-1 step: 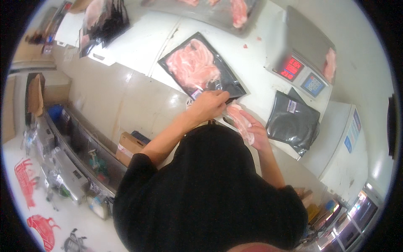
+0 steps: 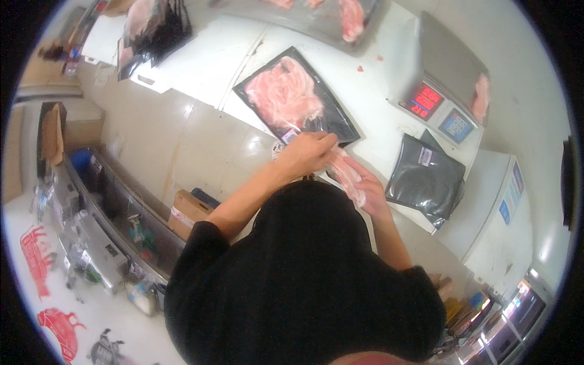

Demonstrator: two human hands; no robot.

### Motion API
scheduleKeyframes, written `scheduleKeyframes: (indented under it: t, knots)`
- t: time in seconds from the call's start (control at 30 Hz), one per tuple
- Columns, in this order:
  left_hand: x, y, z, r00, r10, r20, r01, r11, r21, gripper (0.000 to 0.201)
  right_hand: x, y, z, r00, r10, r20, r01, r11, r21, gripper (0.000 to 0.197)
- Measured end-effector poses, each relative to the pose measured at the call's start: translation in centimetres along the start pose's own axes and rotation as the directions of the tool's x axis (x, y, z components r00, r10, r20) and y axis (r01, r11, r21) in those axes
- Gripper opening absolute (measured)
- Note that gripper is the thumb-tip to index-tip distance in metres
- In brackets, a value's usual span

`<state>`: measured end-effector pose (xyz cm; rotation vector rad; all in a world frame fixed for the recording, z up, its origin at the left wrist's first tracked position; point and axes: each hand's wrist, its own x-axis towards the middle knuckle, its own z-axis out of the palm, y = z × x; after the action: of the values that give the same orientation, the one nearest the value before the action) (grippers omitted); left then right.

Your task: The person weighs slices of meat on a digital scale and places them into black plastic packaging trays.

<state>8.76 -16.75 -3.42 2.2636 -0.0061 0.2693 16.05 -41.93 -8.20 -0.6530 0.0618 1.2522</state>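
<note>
While the left hand (image 2: 307, 152) works at the near edge of a black bag (image 2: 336, 115), the right hand (image 2: 372, 190) supports a strip (image 2: 347, 173) of pale pink meat just beside it. Left fingers: bent and drawn together on the bag's edge, with no gap visible between them and the thumb; the exact grip at the tips is partly hidden. Right fingers: half curled, closed around the strip's side with the thumb against it. The strip slants between the two hands, its upper end near the left fingers and the bag's edge, its lower end by the right palm; whether the upper end touches the bag cannot be told.

The bag lies flat and aslant on the white table (image 2: 210, 58), with folded meat (image 2: 283, 91) showing over much of its face and a small label (image 2: 289, 135) near its lower left edge. Beyond it stands a metal tray (image 2: 304, 25) with pieces of meat. To the right is a scale (image 2: 450, 55) with a red display (image 2: 424, 100); a slice (image 2: 482, 100) shows at its right edge. Nearer, dark pouches (image 2: 424, 182) overlap at the table's edge, beside a white cabinet (image 2: 494, 210). Scraps (image 2: 360, 69) dot the table between tray and scale. At upper left, black packs (image 2: 164, 36) form a pile.
</note>
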Motion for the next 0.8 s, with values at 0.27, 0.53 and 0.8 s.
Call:
scheduleKeyframes:
  t: [0.27,0.53,0.8]
  knots:
    - [0.2,1.0,-2.8,0.997,0.078,0.020,-0.078,0.996,-0.037,0.014,15.8,2.2,8.9,0.992,-0.095,-0.078,0.079,0.980,-0.181,0.062]
    - [-0.3,-0.1,-3.8,0.979,0.198,0.057,-0.192,0.977,-0.095,0.024,21.0,3.2,11.7,0.975,-0.212,-0.062,0.167,0.894,-0.417,0.060]
    - [0.0,-2.6,-5.8,0.950,0.309,0.039,-0.297,0.938,-0.177,0.024,25.8,3.1,11.9,0.942,-0.324,-0.086,0.222,0.795,-0.565,0.058]
